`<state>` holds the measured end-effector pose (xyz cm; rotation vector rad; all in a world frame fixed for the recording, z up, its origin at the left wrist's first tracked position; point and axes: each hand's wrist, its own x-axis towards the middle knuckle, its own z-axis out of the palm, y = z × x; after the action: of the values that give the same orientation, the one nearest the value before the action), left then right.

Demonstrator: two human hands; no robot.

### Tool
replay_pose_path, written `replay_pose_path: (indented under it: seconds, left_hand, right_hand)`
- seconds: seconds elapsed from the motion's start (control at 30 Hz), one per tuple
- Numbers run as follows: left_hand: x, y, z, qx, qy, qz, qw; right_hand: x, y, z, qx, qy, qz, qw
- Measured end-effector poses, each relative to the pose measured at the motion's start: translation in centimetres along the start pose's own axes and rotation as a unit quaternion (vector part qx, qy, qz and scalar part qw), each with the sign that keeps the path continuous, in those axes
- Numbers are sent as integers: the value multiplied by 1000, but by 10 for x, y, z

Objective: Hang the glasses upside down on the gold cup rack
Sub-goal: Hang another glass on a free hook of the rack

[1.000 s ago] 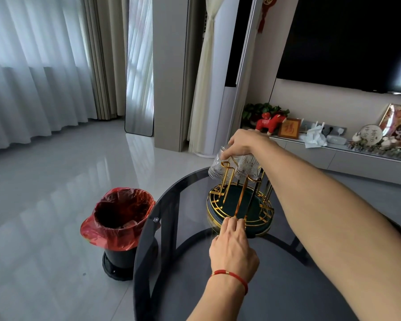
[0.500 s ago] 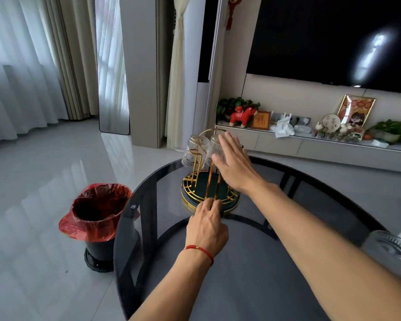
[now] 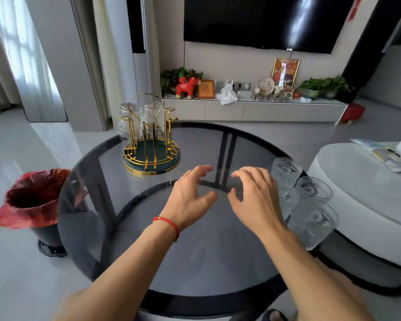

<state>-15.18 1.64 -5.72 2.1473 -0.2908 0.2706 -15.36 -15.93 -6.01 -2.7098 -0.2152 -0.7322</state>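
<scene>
Head view: both hands, left hand and right hand, hover spread-fingered and empty, upright glasses at 3 o'clock (two hung on rack).

rack far left on table, upright glasses at right edge, bin left of table

You have a single view, from the camera on your head, looking forward and down over the round glass table from close above its near edge at 6 o'clock. It faces the wall with the television at 12 o'clock, well away across the floor. Your forearms enter from the bottom and your left hand and right hand sit mid-frame, with the gold cup rack toward 11 o'clock.
</scene>
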Motion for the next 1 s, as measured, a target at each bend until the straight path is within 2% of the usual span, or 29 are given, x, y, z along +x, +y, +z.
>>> replay_pose_path:
  seconds: [0.13, 0.2, 0.33, 0.47, 0.6, 0.73, 0.83, 0.9, 0.97, 1.0]
  left_hand:
    - [-13, 12, 17, 6, -34, 10, 999]
    - [-17, 15, 21, 4, -41, 4, 999]
    - [-20, 18, 29, 15, -57, -5, 998]
    - [-17, 16, 35, 36, -75, -20, 996]
    - [-13, 11, 41, 55, -87, -38, 994]
    - [-8, 3, 46, 57, -124, -102, 985]
    - [-5, 3, 45, -28, -125, -172, 977]
    - [-4, 2, 39, -102, -89, -204, 970]
    - [-2, 1, 30, -162, -45, -245, 955]
    - [-1, 0, 25, -191, -32, -264, 945]
  right_hand:
    - [-7, 19, -21, -140, -42, 116, 982]
    - [-11, 28, -25, -194, -82, 143, 967]
    - [-14, 41, -23, -228, -132, 128, 956]
    - [-8, 47, -21, -233, -146, 64, 959]
    - [0, 47, -19, -144, -147, 30, 978]
    - [2, 30, -7, 18, -170, 46, 984]
    - [4, 19, 2, 109, -175, 76, 976]
    - [4, 14, 6, 166, -150, 106, 969]
    - [5, 9, 8, 258, -113, 173, 944]
    - [5, 6, 9, 318, -104, 210, 919]
